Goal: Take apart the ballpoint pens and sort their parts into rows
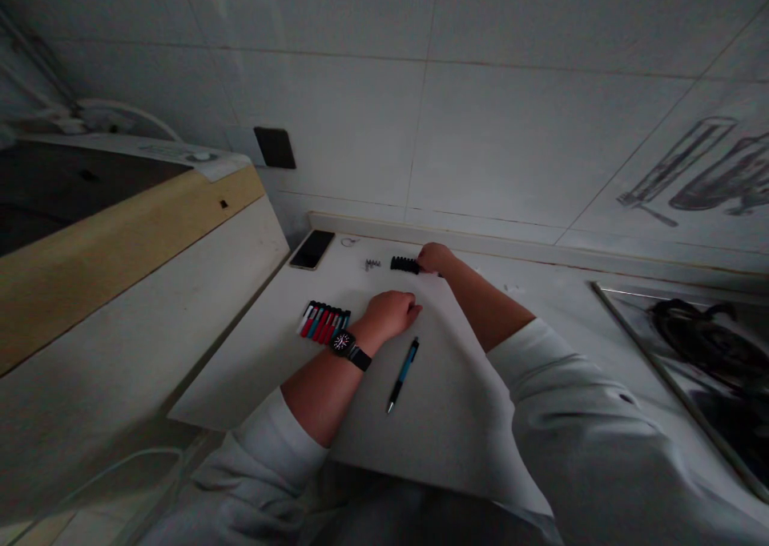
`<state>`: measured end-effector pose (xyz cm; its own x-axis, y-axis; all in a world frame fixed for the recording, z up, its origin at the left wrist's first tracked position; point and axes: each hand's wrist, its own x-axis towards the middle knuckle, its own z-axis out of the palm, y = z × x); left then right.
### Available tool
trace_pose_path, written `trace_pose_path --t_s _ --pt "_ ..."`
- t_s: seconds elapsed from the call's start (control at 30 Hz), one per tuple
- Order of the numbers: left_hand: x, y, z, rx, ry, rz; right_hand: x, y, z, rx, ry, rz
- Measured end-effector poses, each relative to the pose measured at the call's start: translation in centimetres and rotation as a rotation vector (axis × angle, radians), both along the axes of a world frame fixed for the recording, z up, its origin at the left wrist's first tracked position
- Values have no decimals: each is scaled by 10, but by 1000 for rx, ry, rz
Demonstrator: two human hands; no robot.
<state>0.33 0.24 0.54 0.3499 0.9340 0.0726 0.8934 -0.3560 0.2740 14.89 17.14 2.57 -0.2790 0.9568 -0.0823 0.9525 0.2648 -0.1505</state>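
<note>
My right hand is at the far side of the white sheet, its curled fingers touching the right end of a row of small black ridged pieces. Whether one piece is pinched there is hidden. Closer to me, my left hand, below a wristwatch, rests with its fingers curled in; anything inside is out of sight. Beside its wrist lie several pen barrels in red, teal and white with black ends, side by side. A blue and black ballpoint pen lies apart. Small metal springs sit left of the black row.
A phone lies at the counter's far left, with a thin ring-like item beside it. A gas stove is on the right. Tiny pale bits lie on the counter beyond my right arm. A tiled wall closes the back.
</note>
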Motion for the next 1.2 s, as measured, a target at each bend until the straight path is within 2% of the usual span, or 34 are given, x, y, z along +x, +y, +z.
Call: trace_pose_path --t_s 0.17,0.3,0.4,0.47,0.57,0.63,0.73,0.87,0.97,1.07,1.2 --pt "-2 -9 17 -79 37 -40 18 -28 7 3 76 -45" --pt "-3 -21 31 -231 73 -123 42 -76 3 -2 139 -30" --pt "-5 -31 32 -292 87 -197 61 -124 -4 -13 278 90" --pt "-5 -36 30 -285 96 -236 73 -156 -9 -71 338 184" --pt "-2 -39 25 -187 67 -260 86 -191 -14 -92 427 345" --pt "4 -39 22 -95 5 -267 92 -205 -16 -75 501 395" --pt "15 -39 18 22 -94 -285 96 -212 -22 -84 616 386" --pt "23 -35 12 144 -181 -292 100 -204 -34 -73 723 230" --pt "19 -27 8 204 -235 -276 107 -193 -42 -80 898 105" --pt "14 -19 4 263 -283 -224 113 -183 -46 -149 1127 -7" --pt "12 -14 1 291 -316 -206 114 -179 -44 -240 1214 -45"
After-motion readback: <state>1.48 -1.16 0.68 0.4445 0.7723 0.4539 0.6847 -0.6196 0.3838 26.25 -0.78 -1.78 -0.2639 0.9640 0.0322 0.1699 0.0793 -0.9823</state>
